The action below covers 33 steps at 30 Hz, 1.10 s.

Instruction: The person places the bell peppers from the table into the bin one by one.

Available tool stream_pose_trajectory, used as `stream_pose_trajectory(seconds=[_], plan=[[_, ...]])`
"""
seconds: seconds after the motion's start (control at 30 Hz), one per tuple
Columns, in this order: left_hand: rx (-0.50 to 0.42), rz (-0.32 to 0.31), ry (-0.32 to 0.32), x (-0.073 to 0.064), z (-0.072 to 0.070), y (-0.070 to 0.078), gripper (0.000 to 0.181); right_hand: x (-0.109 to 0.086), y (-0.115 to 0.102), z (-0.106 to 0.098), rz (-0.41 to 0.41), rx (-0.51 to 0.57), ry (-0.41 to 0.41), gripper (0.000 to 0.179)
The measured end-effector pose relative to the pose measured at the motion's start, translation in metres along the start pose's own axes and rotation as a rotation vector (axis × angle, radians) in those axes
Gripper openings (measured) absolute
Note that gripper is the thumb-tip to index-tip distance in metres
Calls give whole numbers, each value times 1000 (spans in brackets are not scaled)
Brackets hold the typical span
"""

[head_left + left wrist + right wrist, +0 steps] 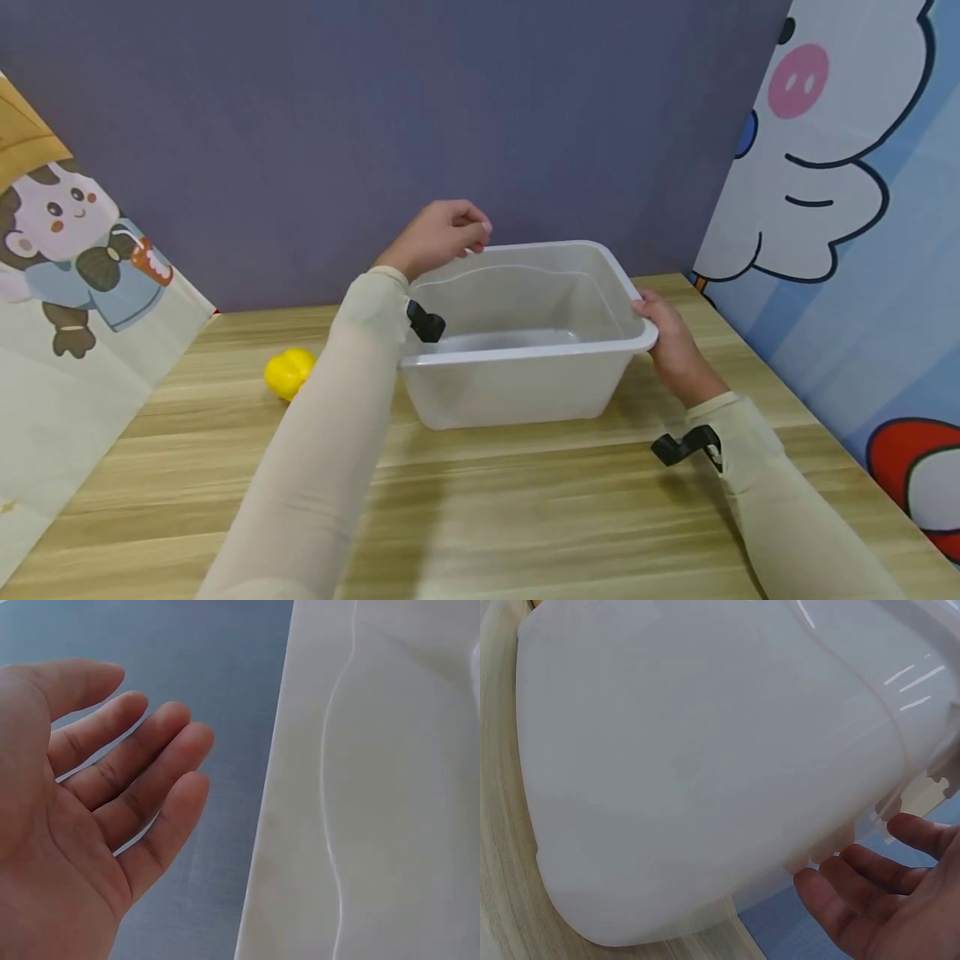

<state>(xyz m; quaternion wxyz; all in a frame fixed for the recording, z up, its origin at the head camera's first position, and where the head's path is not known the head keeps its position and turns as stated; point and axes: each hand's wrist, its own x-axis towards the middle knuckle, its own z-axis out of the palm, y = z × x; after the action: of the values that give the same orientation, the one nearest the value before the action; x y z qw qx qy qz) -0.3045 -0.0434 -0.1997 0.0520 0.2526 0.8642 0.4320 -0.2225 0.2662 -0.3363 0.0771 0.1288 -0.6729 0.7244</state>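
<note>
A white plastic tub [517, 383] stands on the wood-grain table, and its inside looks bare. At its right end my right hand [675, 346] grips the rim, thumb on top and fingers underneath. The right wrist view shows those fingertips [810, 881] close against the tub's outer wall [682, 772]. My left hand [442, 236] is raised over the far left corner of the tub, holding nothing. In the left wrist view its fingers [176, 817] are loosely bent, beside the tub's wall [296, 787] and apart from it.
A yellow rounded object [288, 372] lies left of the tub, partly hidden by my left sleeve [322, 433]. Behind the table [510, 508] rises a grey-blue panel [337, 150]. Cartoon-printed panels [840, 208] border both sides.
</note>
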Motion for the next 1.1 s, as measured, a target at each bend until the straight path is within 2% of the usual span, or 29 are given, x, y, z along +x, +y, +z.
stream_pose_trajectory(seconds=[0.13,0.23,0.5,0.67,0.87,1.1], plan=[[-31,12,-17,-10,-1,12,23,-1,2,0,-2,7,5,23],[-59,34,-35,-12,0,16,22,-2,3,-1,-7,11,2,23],[-154,139,-47,-7,1,13,23,-2,2,-1,-3,-5,4,24],[-209,225,-31,-6,2,14,24,-1,2,1,7,3,20,22],[-214,237,-4,-8,2,16,23,-1,2,1,9,-2,19,22],[-314,252,41,-20,-6,22,19,0,1,1,5,-29,12,23]])
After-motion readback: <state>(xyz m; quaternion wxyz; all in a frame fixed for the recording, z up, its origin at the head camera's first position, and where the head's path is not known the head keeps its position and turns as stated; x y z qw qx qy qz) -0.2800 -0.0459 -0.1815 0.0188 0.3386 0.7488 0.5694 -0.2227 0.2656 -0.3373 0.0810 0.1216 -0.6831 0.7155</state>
